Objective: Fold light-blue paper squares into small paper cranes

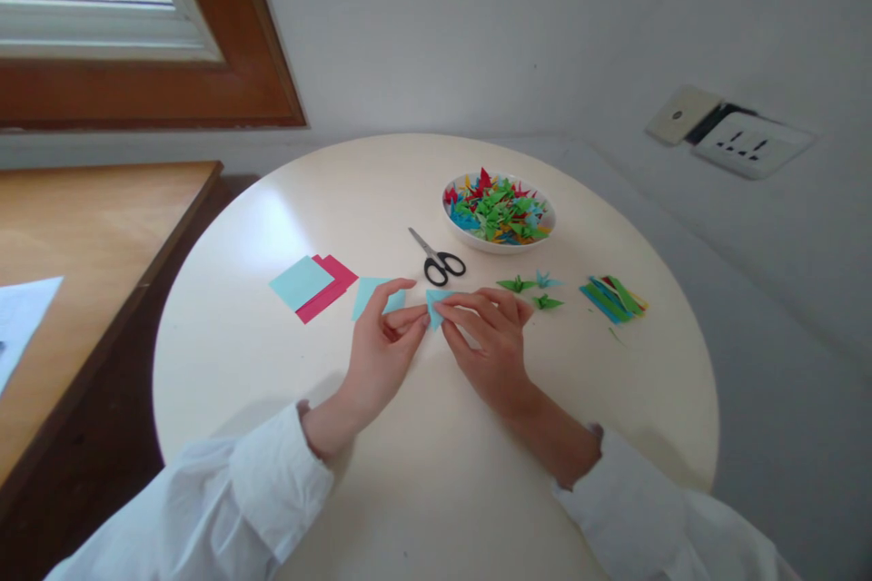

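Note:
A small folded piece of light blue paper point(435, 301) is held between my two hands above the white table. My left hand point(385, 331) pinches its left edge between thumb and fingers, with the index finger raised and curved. My right hand point(491, 340) grips the paper's right side, its fingertips pressed together. Behind my left hand lies a flat light blue sheet point(368, 292), partly covered by the fingers. Scissors with black handles point(442, 265) rest just beyond the paper. To the right of my right hand sit several small folded paper cranes point(547, 301), green and light blue.
A white bowl point(500, 247) full of colourful paper cranes stands at the back. On the left lie light blue point(302, 283) and red paper squares point(325, 298). Coloured paper strips point(609, 300) are piled on the right. A wooden desk point(102, 227) stands beyond the round table's left edge.

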Tool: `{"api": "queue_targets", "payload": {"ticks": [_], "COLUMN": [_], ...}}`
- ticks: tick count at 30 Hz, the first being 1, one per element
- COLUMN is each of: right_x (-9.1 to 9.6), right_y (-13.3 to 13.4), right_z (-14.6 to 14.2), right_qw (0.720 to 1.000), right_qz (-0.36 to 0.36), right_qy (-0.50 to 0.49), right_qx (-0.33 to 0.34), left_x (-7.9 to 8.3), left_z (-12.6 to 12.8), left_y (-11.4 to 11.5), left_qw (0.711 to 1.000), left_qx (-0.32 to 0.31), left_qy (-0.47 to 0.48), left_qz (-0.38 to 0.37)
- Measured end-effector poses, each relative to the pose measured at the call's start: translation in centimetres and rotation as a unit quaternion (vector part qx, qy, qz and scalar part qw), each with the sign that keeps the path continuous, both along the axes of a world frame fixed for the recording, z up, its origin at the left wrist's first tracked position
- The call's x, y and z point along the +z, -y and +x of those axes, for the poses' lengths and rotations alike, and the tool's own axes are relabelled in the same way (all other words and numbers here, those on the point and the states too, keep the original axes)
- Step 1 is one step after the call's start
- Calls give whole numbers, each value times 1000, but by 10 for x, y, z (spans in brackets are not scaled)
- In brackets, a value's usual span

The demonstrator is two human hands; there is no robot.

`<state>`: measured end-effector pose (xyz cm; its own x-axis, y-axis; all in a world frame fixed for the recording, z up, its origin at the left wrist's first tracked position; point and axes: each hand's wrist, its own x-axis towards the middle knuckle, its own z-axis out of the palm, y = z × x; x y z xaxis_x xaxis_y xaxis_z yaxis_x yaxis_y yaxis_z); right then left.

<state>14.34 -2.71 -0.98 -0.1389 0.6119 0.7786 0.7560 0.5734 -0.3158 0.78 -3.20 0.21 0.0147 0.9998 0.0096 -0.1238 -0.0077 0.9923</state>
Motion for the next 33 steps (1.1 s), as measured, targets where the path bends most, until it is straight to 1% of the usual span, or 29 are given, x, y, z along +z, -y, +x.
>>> {"api": "queue_targets", "payload": {"ticks": [3, 8, 12, 18, 28, 31, 33], "right_x": [0, 0, 0, 0, -3, 0, 2], "right_y": [0, -1, -1, -1, 1, 3, 4], "right_z": [1, 3, 3, 4, 1, 0, 0], "right_qw": [1000, 999, 999, 998, 999, 999, 1000], "right_qz": [-4, 8, 22, 7, -1, 21, 22], "right_qy": [-1, 38, 46, 54, 38, 18, -19], "right_qx": [12, 14, 16, 14, 29, 18, 2], "left_x": [1, 1, 1, 4, -3, -2, 0], "left_z": [0, -1, -2, -3, -4, -5, -6], "left_y": [0, -1, 0, 1, -4, -4, -2], "left_qw": [1000, 1000, 999, 999, 999, 998, 995], "left_qx": [4, 3, -4, 4, 11, 20, 29], "left_qy": [6, 8, -5, -39, -18, -36, -65], "left_qz": [-1, 12, 32, 32, 33, 48, 66]}}
